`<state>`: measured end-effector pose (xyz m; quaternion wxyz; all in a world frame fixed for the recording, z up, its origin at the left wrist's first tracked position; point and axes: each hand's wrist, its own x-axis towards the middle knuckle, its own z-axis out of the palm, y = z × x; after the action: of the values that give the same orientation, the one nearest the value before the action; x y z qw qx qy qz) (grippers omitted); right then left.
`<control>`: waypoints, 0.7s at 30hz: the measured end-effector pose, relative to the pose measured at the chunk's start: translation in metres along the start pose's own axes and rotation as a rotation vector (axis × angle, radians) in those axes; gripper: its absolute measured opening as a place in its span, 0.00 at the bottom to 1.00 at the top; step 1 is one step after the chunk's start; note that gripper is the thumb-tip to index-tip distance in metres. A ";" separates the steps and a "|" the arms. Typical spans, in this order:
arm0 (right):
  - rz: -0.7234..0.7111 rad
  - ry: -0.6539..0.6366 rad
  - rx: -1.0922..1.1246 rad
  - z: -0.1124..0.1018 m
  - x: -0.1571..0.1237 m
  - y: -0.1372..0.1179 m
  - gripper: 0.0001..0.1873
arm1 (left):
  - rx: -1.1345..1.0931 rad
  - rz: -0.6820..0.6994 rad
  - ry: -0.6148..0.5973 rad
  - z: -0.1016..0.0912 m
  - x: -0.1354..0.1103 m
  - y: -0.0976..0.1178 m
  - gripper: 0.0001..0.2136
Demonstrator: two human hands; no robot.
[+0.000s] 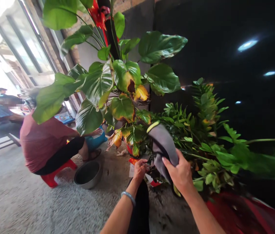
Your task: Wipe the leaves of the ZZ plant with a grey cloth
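Note:
My right hand [180,172] grips a grey work glove [163,146] with a yellow cuff edge, holding it up in front of the plants. My left hand [139,169], with a pale bangle on the wrist, is closed at the glove's lower edge, fingers pinched near its opening. Right behind the glove stands a large-leaved potted plant [118,84] with yellowing leaves on a dark pole. A bushy plant with small leaflets [201,130] is to the right.
A person in a reddish shirt [45,139] squats on a red stool at the left beside a metal bowl [88,174] on the gritty floor. Another person sits farther left. A dark wall rises behind the plants. Something red [244,214] lies at the lower right.

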<state>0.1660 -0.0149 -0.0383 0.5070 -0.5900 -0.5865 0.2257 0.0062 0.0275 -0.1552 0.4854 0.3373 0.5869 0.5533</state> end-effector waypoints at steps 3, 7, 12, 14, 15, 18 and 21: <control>0.052 -0.105 0.010 0.012 0.014 -0.006 0.24 | 0.009 0.014 0.002 0.003 -0.002 0.001 0.05; 0.194 -0.455 0.018 0.018 -0.023 0.018 0.21 | 0.000 0.059 -0.001 -0.002 -0.003 0.006 0.02; 0.151 -0.481 0.127 0.001 -0.049 0.017 0.16 | -0.018 0.076 -0.017 -0.007 -0.005 0.009 0.01; 0.057 -0.271 0.124 -0.001 -0.030 0.001 0.17 | -0.010 0.060 -0.022 -0.005 -0.005 0.008 0.01; 0.016 -0.175 0.087 0.000 -0.017 -0.007 0.19 | -0.001 0.050 -0.019 -0.003 -0.006 0.008 0.01; -0.036 -0.083 -0.123 0.012 0.013 -0.016 0.23 | 0.029 0.028 0.000 0.000 -0.005 0.006 0.04; 0.045 -0.205 -0.316 0.022 0.007 0.002 0.22 | 0.059 0.022 0.007 -0.001 -0.004 0.004 0.05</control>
<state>0.1494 -0.0006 -0.0457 0.3404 -0.6491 -0.6498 0.2012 0.0053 0.0244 -0.1504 0.4668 0.3560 0.6010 0.5423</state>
